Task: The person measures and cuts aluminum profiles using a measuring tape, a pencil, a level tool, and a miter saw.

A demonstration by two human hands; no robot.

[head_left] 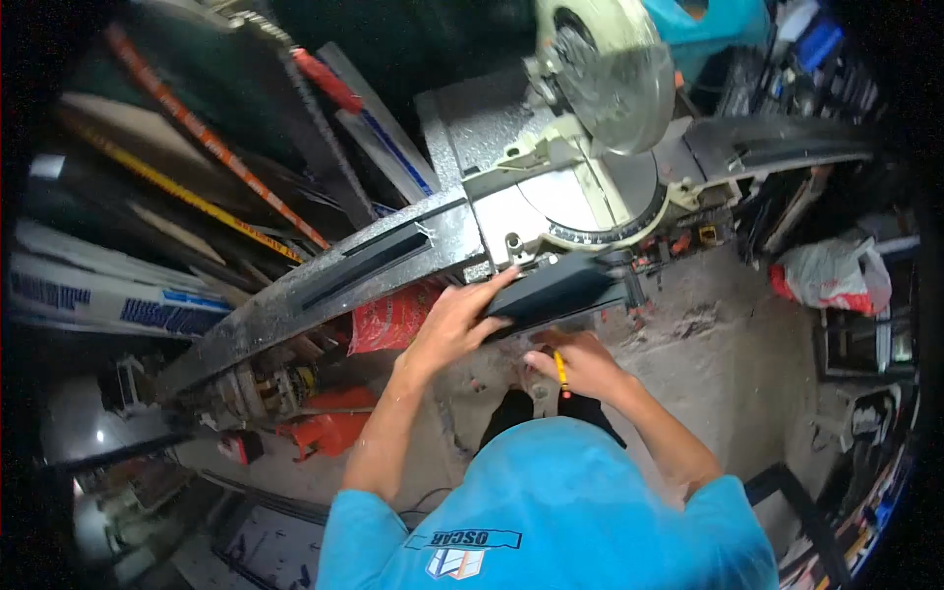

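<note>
My left hand (pixel 450 332) grips the near left end of a dark metal profile (pixel 556 289), fingers on top and thumb below. The profile lies tilted in front of the miter saw (pixel 605 187), its far end blurred. Just below the profile, my right hand (pixel 588 368) is closed around a yellow pencil (pixel 561 370), which points down toward my body. The saw's blade guard (pixel 629 98) is raised above its round base.
A long metal support (pixel 334 270) runs left from the saw, bearing another dark profile (pixel 364 264). Long strips (pixel 216 147) lean at the upper left. A red bag (pixel 393 317) hangs below the support. On the right sits a white and red plastic bag (pixel 836 275).
</note>
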